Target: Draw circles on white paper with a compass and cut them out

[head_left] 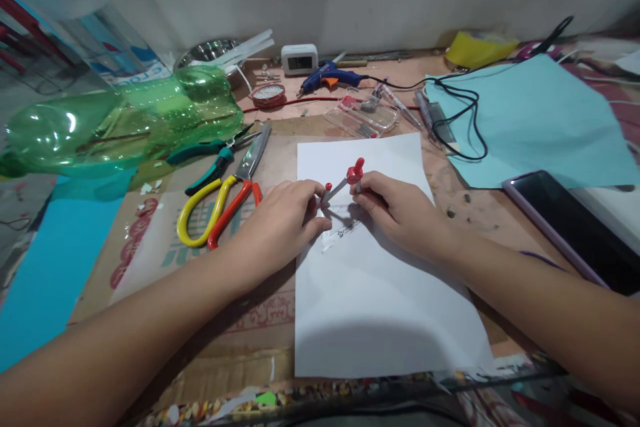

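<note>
Ctr of frame, over white paper (pixel 370 320): compass (pixel 355 175), red head up, long axis slanting upper R to lower L. R hand (pixel 400 210) pinches it by the head; L hand (pixel 283 217) at lower end, can't tell if clamped.

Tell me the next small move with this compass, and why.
I'd probably check the opening of the compass against the ruler-like strip: the compass is spread, the right hand pinches it, the left hand is at its other leg, and the strip lies beneath on the white paper. Tip contact is unclear.
</note>
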A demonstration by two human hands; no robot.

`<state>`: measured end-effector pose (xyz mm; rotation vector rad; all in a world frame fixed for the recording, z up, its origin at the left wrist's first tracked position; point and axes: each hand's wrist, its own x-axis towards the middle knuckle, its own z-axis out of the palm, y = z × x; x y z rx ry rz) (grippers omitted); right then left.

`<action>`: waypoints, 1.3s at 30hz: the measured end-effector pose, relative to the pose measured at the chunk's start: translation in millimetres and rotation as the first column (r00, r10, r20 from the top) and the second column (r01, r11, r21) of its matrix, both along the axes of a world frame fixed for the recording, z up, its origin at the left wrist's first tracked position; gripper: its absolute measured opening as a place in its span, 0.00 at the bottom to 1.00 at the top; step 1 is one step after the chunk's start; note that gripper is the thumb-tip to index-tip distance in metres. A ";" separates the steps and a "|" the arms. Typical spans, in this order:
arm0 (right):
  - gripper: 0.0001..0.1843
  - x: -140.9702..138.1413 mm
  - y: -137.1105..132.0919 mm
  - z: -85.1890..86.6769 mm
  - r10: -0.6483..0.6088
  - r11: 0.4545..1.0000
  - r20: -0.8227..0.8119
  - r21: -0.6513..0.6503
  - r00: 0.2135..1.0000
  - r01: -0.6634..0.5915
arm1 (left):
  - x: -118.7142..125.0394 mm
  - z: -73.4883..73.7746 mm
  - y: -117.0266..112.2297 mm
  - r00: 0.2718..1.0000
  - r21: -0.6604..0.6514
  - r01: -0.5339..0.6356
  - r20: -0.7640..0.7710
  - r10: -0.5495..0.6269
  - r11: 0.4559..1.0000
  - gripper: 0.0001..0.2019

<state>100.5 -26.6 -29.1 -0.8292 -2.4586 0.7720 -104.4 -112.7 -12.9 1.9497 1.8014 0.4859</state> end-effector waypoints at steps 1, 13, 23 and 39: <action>0.05 0.0 -0.1 0.0 0.000 1.000 0.000 0.002 1.000 0.000 | -0.1 -0.4 0.1 1.000 -0.002 -0.003 -0.001 0.003 1.000 0.09; 0.05 -0.7 -0.9 1.6 -0.013 1.000 0.013 -0.016 1.000 0.013 | -2.3 -3.5 1.3 1.000 -0.014 -0.010 0.007 0.010 1.000 0.09; 0.05 -1.3 0.1 -0.5 -0.007 1.000 0.011 -0.013 1.000 0.007 | -2.3 -3.3 2.5 1.000 0.000 0.025 -0.007 -0.025 1.000 0.09; 0.05 -0.7 -1.0 1.9 -0.019 1.000 0.019 -0.020 1.000 0.019 | -2.2 -1.8 1.5 0.999 -0.001 0.043 -0.022 -0.043 0.999 0.07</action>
